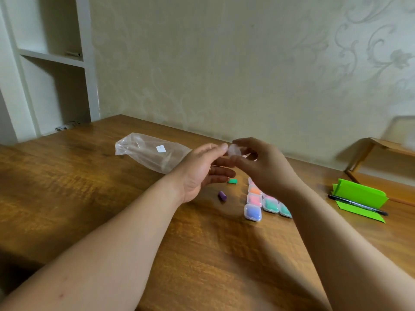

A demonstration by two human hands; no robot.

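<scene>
Step in hand: judging by the loose plugs and the filled boxes, an empty small clear box (234, 150) is being opened, ready to take a plug.
Box position: held up above the table (89, 198), between the two hands, well clear of everything lying on it.
Right hand (262, 167): fingers and thumb curled round the box, pinching it from the right side.
Left hand (202, 169): palm turned inward, fingers fairly straight and spread below the box, and the thumb tip touches the box's left edge without wrapping it.
Lid: blurred, so I cannot tell whether it is already lifted.
Loose pieces: a green foam plug (232, 181) and a purple foam plug (222, 195) lie on the table just under the left hand, near each other but apart.
Filled boxes (253, 212): rows of them with coloured contents, side by side beneath the right wrist.
Other things: a clear plastic bag (148, 151) behind the left hand, and folded green paper (361, 194) with a black pen (357, 205) far right.
Next move: probably the thumb prises the lid while the right hand keeps a steady pinch. The left hand then drops to a loose plug.
</scene>
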